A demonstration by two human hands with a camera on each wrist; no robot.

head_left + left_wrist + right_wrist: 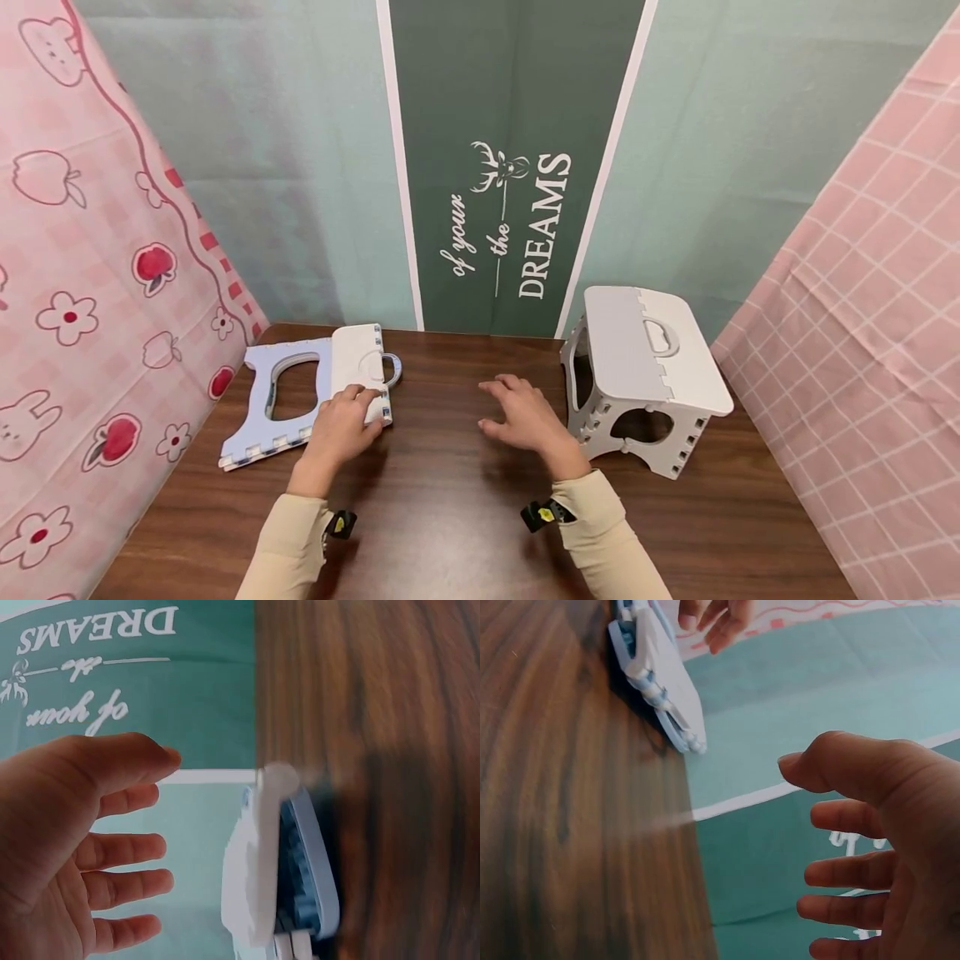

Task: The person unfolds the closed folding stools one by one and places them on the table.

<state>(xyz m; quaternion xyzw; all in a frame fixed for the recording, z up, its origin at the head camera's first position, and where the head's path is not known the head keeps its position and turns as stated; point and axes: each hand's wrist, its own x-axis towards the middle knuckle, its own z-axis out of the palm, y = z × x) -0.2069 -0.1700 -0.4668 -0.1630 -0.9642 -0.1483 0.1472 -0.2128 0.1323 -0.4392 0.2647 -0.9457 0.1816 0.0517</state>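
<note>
A blue and white folding step stool (292, 429) lies folded flat at the left of the table, its looped handle (396, 371) pointing right. Over its near right part is my left hand (345, 429), fingers spread; the left wrist view shows the hand (67, 840) above the stool's white edge (259, 877) with nothing in its grasp. My right hand (525, 417), holding nothing, hovers above the table, its fingers loosely extended. Right of it, a grey and white folding step stool (622, 346) stands unfolded on its legs, a handle slot in its top.
Both stools are on a dark wood-grain table (450, 500). Behind it hangs a green cloth (510, 83) with white lettering. Pink patterned cloths line the left side (112, 333) and the right side (862, 333).
</note>
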